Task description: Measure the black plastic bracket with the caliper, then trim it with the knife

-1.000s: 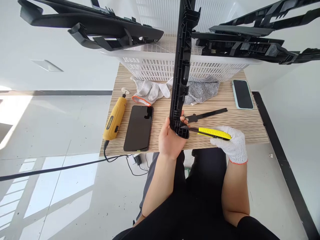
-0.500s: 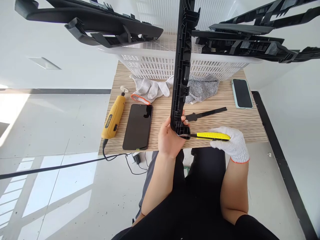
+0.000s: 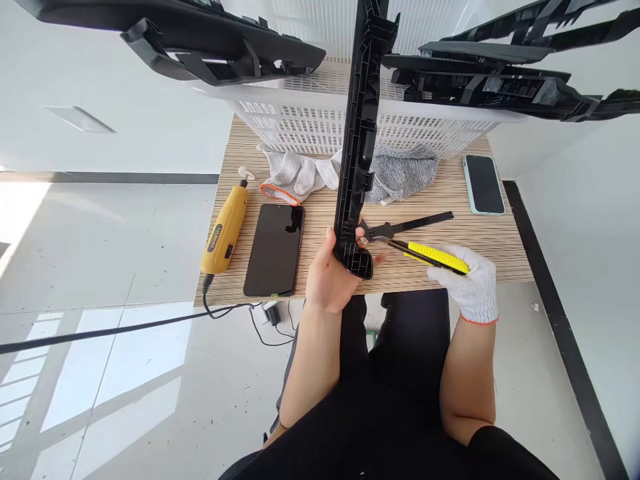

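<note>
In the head view, my left hand [image 3: 329, 283], bare, is closed around the lower end of a long black plastic trim piece [image 3: 357, 143], ribbed on the side facing me. The part stands away from me over the table, its far end above the white basket. My right hand [image 3: 475, 283] wears a white knit glove and grips a yellow utility knife [image 3: 433, 256]. Its blade points left and up, to the right of the trim's lower end and apart from it. Behind the blade lies a flat black strip [image 3: 423, 222] with a wider left end.
A white mesh basket [image 3: 300, 127] holds more black trim pieces [image 3: 490, 83] that jut out sideways. On the wood-grain table [image 3: 320, 220] lie a yellow rotary tool [image 3: 227, 230] with a cable, a dark tablet-like device [image 3: 274, 250], a phone [image 3: 484, 185], a glove [image 3: 295, 175] and grey cloth [image 3: 403, 175].
The knife's blade has come away from the trim's lower corner, moving up and right, and now slants. My left hand and the trim have shifted slightly left.
</note>
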A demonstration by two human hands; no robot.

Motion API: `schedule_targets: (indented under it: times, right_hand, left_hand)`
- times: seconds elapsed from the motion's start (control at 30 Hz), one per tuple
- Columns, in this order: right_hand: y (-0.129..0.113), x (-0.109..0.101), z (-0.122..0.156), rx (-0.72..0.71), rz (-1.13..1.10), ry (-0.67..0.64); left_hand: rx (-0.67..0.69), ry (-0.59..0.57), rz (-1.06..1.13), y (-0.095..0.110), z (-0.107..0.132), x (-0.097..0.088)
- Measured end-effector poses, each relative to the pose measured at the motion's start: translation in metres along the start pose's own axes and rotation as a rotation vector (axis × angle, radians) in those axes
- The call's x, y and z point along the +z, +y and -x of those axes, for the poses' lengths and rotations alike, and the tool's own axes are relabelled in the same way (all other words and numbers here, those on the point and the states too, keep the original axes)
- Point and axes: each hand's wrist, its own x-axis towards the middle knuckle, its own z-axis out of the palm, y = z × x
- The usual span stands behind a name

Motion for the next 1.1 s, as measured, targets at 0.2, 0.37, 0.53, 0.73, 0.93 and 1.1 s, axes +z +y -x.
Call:
schedule_targets:
  times: [0.2,0.37,0.53,0.73,0.93,1.1]
  right_hand:
    - [-0.005,0.0,0.0,-0.021,0.0,-0.05]
    - [-0.005,0.002,0.0,-0.082,-0.001,-0.113]
    - [-0.005,0.002,0.0,-0.105,-0.006,-0.093]
    - [-0.006,0.001,-0.001,-0.101,0.011,-0.157]
    - [0.001,-0.002,0.0,0.016,-0.166,-0.022]
    - [0.0,-0.004,-0.001,0.02,-0.155,-0.049]
  left_hand:
    - [0.049,-0.02,-0.035,-0.004,-0.002,-0.003]
    - [0.065,-0.035,-0.041,-0.005,-0.004,-0.005]
    - [0.053,-0.071,-0.019,-0.006,-0.005,-0.006]
    - [0.059,-0.023,-0.083,-0.006,-0.004,-0.003]
    - [0.189,0.041,-0.259,-0.011,-0.005,-0.004]
    - [0.209,0.035,-0.427,-0.014,-0.003,-0.003]
